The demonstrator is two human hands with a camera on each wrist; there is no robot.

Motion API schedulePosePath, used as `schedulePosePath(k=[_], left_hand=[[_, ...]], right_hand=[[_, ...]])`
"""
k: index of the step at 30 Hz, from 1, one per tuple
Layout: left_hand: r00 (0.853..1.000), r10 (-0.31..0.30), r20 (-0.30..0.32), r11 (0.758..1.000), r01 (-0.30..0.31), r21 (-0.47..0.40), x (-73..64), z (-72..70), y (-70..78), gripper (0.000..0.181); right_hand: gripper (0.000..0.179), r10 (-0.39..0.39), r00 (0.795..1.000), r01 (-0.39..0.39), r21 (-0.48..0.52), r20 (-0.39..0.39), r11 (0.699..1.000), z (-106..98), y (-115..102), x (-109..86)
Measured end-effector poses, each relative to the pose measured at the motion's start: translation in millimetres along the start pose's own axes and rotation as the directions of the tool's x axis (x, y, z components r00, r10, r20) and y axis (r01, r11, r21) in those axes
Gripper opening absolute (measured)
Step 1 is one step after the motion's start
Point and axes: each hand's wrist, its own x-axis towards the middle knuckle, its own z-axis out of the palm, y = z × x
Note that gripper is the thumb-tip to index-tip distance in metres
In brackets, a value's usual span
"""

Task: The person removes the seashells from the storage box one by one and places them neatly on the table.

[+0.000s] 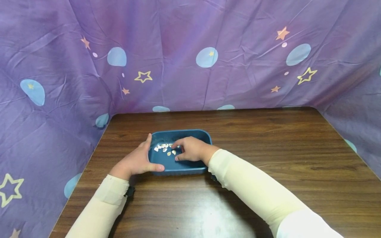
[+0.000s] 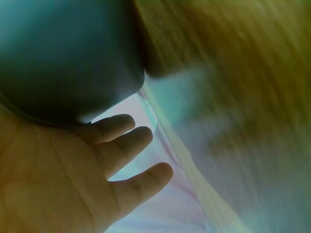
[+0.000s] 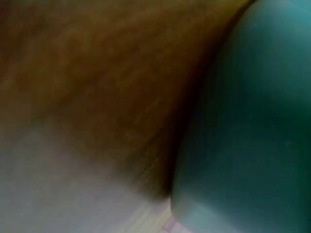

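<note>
A blue rectangular tray (image 1: 162,165) with rounded corners lies on the table. Several flat, pale, teardrop-shaped pieces that look like pumpkin seeds (image 1: 165,150) are scattered over its floor, toward the left and middle. My left hand (image 1: 137,160) rests against the tray's left end, its thumb along the front rim; the left wrist view shows the palm against the tray wall and three fairly straight fingers (image 2: 138,187) spread apart. Over the right side my right hand (image 1: 192,149) reaches inside, index fingertip at the seeds, thumb apart from it. Nothing shows between them; its other fingers are hidden.
The brown wood-grain table (image 1: 268,148) extends well to the right of the tray. A purple curtain (image 1: 178,89) with stars and blue spots hangs behind the table and along its sides. The right wrist view shows the tray's outer wall (image 3: 248,136), blurred.
</note>
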Motion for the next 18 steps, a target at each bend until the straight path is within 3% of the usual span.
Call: schedulePosePath(k=[18], left_hand=[[1.0,0.008,-0.007,1.0,-0.008,-0.011,-0.2,-0.1,-0.2,0.15]], right_hand=[[0.012,-0.014,1.0,0.012,-0.052,-0.021,0.999,-0.1,-2.7,-0.4]])
